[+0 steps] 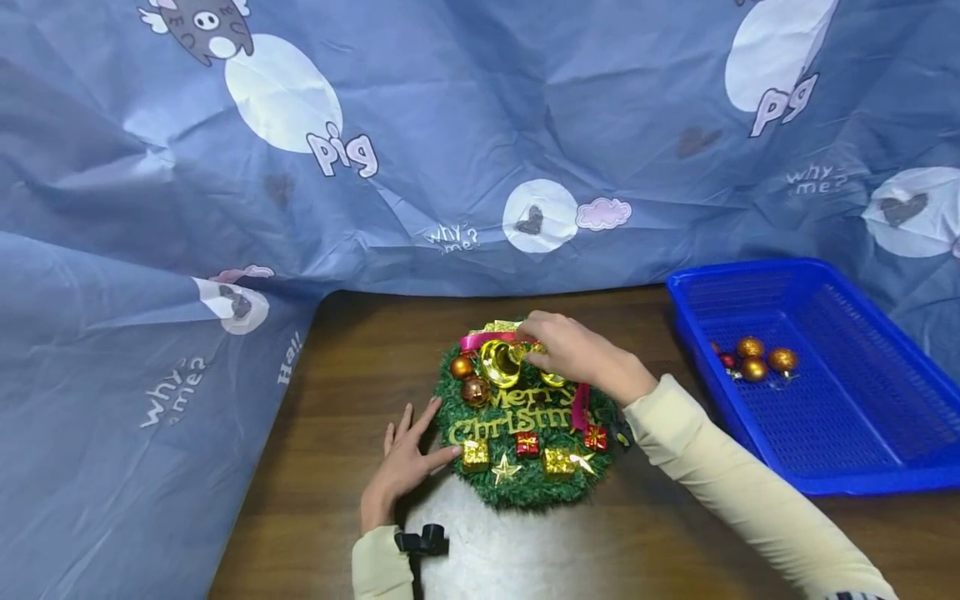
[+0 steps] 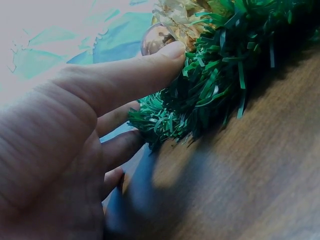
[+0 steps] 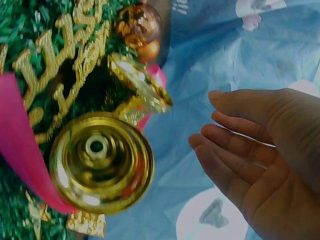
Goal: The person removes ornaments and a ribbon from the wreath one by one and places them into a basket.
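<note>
A green tinsel Christmas wreath [image 1: 525,493] lies on the table, with gold "Merry Christmas" lettering [image 1: 517,423] across its middle. Two shiny gold bells [image 1: 498,364] and a pink ribbon [image 1: 480,341] adorn its upper part. Over the bells is my right hand [image 1: 573,350]; the right wrist view shows its fingers loosely bent, holding nothing, apart from the nearer bell [image 3: 102,162]. My left hand [image 1: 405,462] rests at the wreath's left edge, fingers spread. Its thumb [image 2: 135,75] touches the tinsel [image 2: 210,85] close to a gold gift box [image 1: 475,455].
A blue plastic basket [image 1: 862,482] stands on the right, with several orange-gold baubles [image 1: 752,368] inside. Small red gift boxes [image 1: 527,443], gold stars [image 1: 506,470] and baubles [image 1: 475,391] decorate the wreath. Printed blue cloth [image 1: 450,150] hangs behind the wooden table [image 1: 360,350].
</note>
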### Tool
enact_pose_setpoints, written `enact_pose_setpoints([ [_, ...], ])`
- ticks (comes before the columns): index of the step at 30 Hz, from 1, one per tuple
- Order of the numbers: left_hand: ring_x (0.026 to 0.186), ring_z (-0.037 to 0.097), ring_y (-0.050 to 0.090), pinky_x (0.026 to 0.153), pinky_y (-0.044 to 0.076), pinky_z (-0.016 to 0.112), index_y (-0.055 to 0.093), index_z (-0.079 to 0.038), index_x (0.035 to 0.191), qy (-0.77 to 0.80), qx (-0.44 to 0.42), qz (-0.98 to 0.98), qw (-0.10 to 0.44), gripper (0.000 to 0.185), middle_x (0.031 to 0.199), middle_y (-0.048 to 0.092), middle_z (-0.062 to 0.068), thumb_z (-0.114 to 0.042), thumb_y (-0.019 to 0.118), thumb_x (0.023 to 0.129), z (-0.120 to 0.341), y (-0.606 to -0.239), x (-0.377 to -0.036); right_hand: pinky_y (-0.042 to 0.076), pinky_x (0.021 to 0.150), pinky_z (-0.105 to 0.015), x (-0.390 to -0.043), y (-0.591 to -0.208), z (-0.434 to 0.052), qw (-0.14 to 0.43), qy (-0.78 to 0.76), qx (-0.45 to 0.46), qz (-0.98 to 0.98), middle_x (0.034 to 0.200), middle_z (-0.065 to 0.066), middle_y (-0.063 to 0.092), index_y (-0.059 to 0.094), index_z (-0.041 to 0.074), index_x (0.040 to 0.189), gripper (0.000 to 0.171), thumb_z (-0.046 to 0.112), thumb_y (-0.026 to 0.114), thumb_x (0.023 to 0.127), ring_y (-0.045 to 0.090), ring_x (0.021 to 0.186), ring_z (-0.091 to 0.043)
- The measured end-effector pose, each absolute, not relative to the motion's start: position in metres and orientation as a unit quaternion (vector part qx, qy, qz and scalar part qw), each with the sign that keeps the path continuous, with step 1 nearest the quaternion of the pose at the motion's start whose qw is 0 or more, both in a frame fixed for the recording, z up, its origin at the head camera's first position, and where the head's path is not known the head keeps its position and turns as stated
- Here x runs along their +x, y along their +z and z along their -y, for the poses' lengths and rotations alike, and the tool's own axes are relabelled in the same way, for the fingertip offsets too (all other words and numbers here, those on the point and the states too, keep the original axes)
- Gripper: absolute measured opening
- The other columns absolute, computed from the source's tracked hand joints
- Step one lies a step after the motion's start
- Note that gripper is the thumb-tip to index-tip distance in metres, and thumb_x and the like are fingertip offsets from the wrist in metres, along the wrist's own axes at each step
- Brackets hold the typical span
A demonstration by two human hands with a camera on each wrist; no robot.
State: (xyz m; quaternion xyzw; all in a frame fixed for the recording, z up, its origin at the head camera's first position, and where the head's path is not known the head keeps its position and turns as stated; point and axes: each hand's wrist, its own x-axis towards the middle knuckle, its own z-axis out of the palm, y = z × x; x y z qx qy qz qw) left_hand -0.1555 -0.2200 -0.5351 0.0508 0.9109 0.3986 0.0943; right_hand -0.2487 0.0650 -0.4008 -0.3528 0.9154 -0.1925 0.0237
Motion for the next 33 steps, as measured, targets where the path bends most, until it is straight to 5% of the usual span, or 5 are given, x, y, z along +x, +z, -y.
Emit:
enact_pose_setpoints([
  [22,0.149,0.03,0.001,0.116,-0.01,0.056,0.025,-0.033,0.152,0.399,0.046,-0.911,0.089,0.086,0.157,0.027,0.0,-0.05,0.071,0.081,0.222,-0.537,-0.157,0.051,0.096,-0.037,-0.244,-0.427,-0.013,0.05,-0.144,-0.438,-0.886,0.119,-0.013,0.062,0.062,0.001,0.119,0.034,0.013,0.068,0.088,0.06,0.11,-0.026],
  [33,0.149,0.031,0.0,0.116,-0.01,0.057,0.025,-0.034,0.151,0.403,0.042,-0.91,0.092,0.086,0.158,0.026,0.0,-0.052,0.07,0.08,0.221,-0.536,-0.157,0.054,0.087,-0.03,-0.242,-0.446,0.005,0.029,-0.097,-0.488,-0.867,0.11,-0.008,0.061,0.062,0.005,0.115,0.032,0.007,0.071,0.084,0.061,0.098,-0.02],
])
